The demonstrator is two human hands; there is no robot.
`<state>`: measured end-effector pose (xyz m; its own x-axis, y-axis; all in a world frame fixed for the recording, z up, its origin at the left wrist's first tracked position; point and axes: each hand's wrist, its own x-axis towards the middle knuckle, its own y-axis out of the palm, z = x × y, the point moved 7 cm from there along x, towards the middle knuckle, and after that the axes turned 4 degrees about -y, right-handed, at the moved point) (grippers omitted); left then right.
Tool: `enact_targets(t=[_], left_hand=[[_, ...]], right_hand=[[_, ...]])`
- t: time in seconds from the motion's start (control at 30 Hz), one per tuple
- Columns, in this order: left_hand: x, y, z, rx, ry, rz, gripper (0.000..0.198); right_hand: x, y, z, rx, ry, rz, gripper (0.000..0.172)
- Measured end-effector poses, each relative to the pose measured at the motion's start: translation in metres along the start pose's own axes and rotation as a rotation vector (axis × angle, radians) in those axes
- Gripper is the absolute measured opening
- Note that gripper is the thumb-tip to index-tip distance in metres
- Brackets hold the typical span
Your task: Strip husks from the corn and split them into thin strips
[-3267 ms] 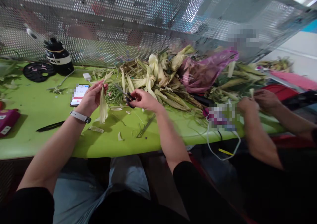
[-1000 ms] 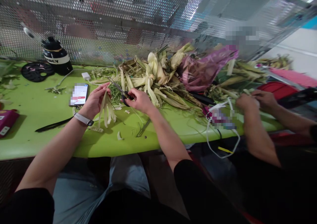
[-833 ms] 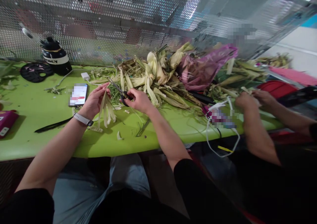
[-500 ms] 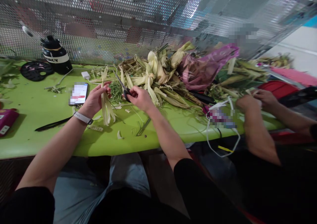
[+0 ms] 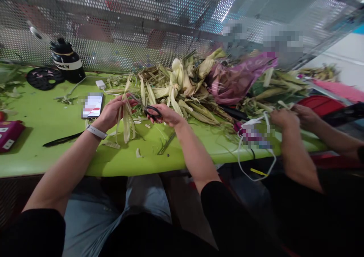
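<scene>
The tabletop (image 5: 65, 158) is lime green. The husk strips (image 5: 126, 126) are pale cream, the scissors (image 5: 148, 111) black-handled. Along the back edge, the husk pile (image 5: 182, 92) mixes cream, straw and green; the blurred bag (image 5: 229, 84) looks pinkish purple. Toward the back-left corner, a black bottle (image 5: 65, 55) wears a white band (image 5: 70, 66).

On the table (image 5: 159, 166), the smartphone (image 5: 95, 102) lies at nine o'clock from the left hand (image 5: 113, 110), and the right hand (image 5: 169, 115) with scissors (image 5: 147, 108) is at three. The corn husk pile (image 5: 179, 88) lies at two, the plastic bag (image 5: 233, 83) at its three o'clock side.
</scene>
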<state>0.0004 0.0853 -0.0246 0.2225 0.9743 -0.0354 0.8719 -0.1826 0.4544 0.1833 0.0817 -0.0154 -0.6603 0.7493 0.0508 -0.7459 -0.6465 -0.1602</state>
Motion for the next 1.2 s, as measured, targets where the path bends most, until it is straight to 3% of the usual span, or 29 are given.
enact_targets(t=[0.17, 0.67, 0.9, 1.2], left_hand=[[-0.004, 0.009, -0.004, -0.024, 0.001, 0.082, 0.038], [-0.009, 0.016, -0.001, 0.008, -0.004, 0.133, 0.036], [-0.012, 0.022, 0.003, 0.009, -0.047, 0.116, 0.035], [-0.006, 0.015, 0.010, 0.003, -0.040, 0.108, 0.035]], right_hand=[[0.003, 0.003, -0.010, 0.049, 0.046, 0.058, 0.047], [0.003, 0.004, -0.016, 0.110, 0.064, 0.065, 0.045], [0.003, 0.007, -0.009, 0.051, 0.038, 0.005, 0.044], [0.002, 0.007, -0.004, 0.014, 0.021, -0.071, 0.045]])
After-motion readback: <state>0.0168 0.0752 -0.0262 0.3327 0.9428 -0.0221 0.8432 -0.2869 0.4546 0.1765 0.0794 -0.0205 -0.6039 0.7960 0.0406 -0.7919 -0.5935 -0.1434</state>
